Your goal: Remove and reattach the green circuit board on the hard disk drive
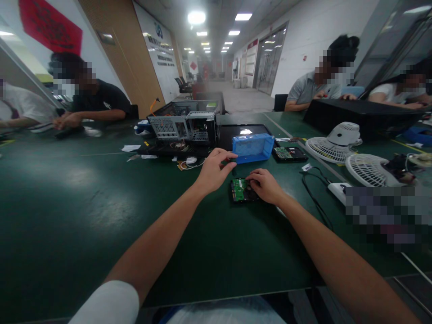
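A hard drive (240, 191) lies board-side up, its green circuit board showing, on the dark green table (84, 211) in front of me. My right hand (266, 185) rests on the drive's right part with fingers curled down against it. My left hand (216, 170) hovers just left of and above the drive, thumb and fingers drawn into a pinch; what it pinches is too small to see. A blue plastic box (253, 147) stands right behind my left fingertips.
An open computer case (186, 125) and a black side panel (245, 131) lie further back. Another hard drive (289, 154), two white fans (332, 143) (366, 170) and a black cable (315, 193) sit to the right. Other people sit at both sides.
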A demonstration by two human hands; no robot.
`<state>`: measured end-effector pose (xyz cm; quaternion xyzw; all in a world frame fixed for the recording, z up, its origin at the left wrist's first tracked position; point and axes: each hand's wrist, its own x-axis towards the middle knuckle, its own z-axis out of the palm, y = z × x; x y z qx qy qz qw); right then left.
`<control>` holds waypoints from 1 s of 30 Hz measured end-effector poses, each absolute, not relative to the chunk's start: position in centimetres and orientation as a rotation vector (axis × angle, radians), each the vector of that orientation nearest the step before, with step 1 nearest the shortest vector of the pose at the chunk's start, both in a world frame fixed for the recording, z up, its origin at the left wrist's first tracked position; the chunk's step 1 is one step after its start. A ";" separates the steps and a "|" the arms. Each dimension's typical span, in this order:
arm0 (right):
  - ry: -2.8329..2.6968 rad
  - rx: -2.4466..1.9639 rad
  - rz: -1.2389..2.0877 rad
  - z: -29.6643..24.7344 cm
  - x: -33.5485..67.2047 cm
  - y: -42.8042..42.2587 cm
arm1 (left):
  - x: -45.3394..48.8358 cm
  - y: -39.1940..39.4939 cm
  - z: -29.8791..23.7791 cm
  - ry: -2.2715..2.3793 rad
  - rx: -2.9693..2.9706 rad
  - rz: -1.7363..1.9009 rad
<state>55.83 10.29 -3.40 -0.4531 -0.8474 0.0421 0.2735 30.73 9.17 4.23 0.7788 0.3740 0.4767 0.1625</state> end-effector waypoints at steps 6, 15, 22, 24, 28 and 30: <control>-2.280 -1.217 0.124 -3.4 55.8 10.3 | 30.7 9.2 4.4 1.089 2.292 1.363; -2.289 -1.223 0.127 -3.5 55.7 10.4 | 31.0 9.0 4.2 1.098 2.336 1.370; -2.296 -1.222 0.137 -3.3 55.7 10.2 | 31.6 8.7 3.9 1.092 2.177 1.425; -2.297 -1.224 0.141 -3.3 55.7 10.2 | 31.7 8.6 3.9 1.080 2.130 1.431; -2.300 -1.227 0.152 -3.3 55.6 10.2 | 31.8 8.8 3.6 1.000 2.015 1.392; -2.298 -1.231 0.156 -3.2 55.6 10.2 | 31.7 9.0 3.4 0.964 1.970 1.391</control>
